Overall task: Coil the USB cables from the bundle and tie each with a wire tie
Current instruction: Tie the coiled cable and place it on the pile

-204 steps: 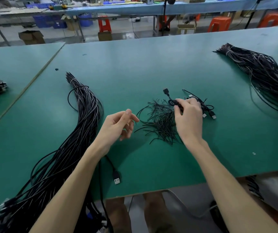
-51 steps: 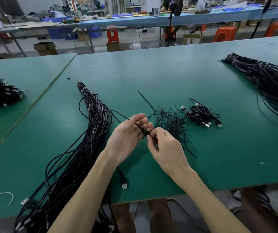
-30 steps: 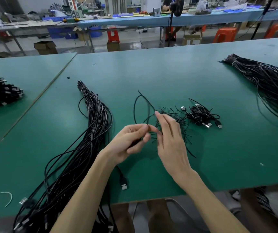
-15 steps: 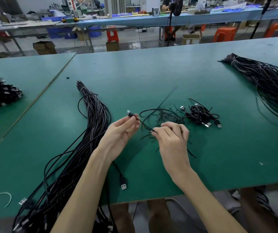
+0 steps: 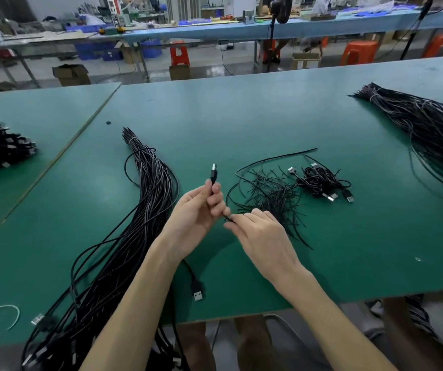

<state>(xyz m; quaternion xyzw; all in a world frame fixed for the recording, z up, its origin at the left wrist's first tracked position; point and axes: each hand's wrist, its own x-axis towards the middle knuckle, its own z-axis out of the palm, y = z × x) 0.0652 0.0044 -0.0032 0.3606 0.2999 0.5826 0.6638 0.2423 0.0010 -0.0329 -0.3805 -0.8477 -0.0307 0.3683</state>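
On the neighbouring table at the far left, a heap of black cables is seen, and a loop of white wire lies near the front edge. Next to the right, on the green table, a long bundle of USB cables is laid out, bound at its far end and fanning toward the near edge. A loose USB plug rests just beside the table's front edge, below the left forearm. The left hand is raised palm-up, and one USB cable is pinched between its thumb and fingers just below the plug, which points upward. The same cable is pinched lower down by the curled fingertips of the right hand, the two hands nearly touching. From there the cable is carried in a loose arc over a scattered pile of wire ties lying behind the right hand. Just beside the ties, a few coiled cables are gathered. A second bundle is spread at the far right.
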